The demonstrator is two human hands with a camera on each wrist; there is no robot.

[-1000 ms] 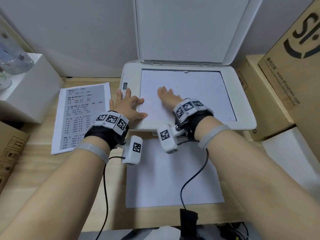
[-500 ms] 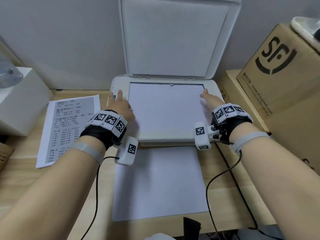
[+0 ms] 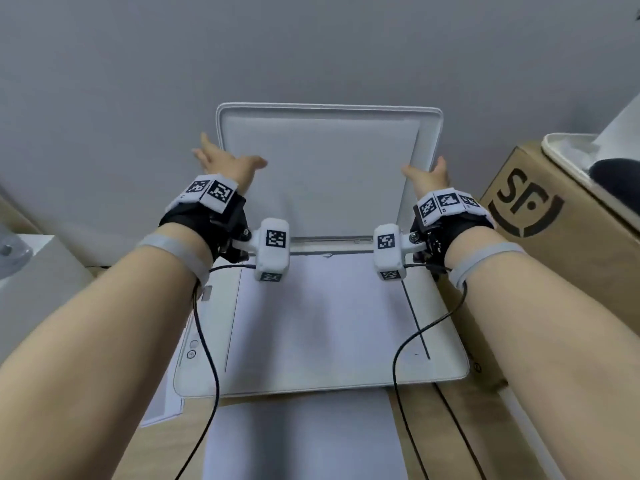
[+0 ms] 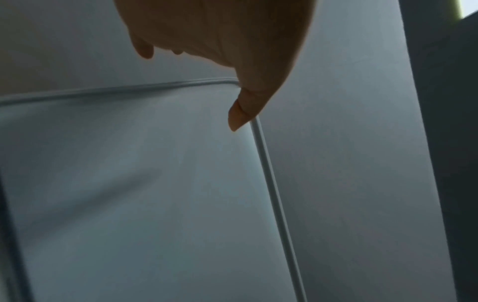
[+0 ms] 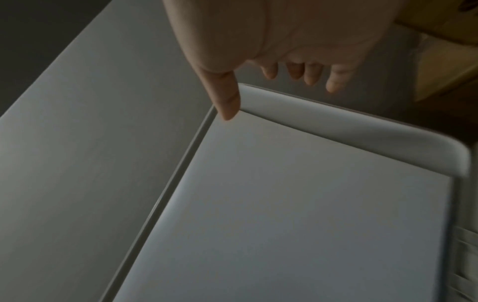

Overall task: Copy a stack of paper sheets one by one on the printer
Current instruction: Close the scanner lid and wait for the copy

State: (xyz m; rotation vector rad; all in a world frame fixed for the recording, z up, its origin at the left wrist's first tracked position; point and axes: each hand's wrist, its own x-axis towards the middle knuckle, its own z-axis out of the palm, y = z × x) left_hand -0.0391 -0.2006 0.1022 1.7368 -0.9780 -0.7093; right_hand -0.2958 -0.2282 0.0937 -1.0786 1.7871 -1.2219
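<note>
L hand [image 3: 227, 164], R hand [image 3: 427, 174]: grip loose, empty, at raised lid [image 3: 325, 168] side edges.

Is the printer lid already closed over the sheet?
No, the lid stands upright, and the sheet lies uncovered on the glass below.

— Both arms are up now. The left hand [image 3: 225, 161] is at the upper left corner of the raised lid [image 3: 322, 168], fingers spread and fairly straight; the right hand [image 3: 427, 176] is at the lid's right edge.

— Gripping it?

— Can't tell from here.

— And the glass?

— A white sheet [image 3: 322, 317] lies on the printer [image 3: 446, 362], centre of the frame. Another blank sheet [image 3: 301, 441] lies on the wooden desk [image 3: 415, 445] at the bottom, and a cardboard box [image 3: 540, 223] stands at the right.
</note>
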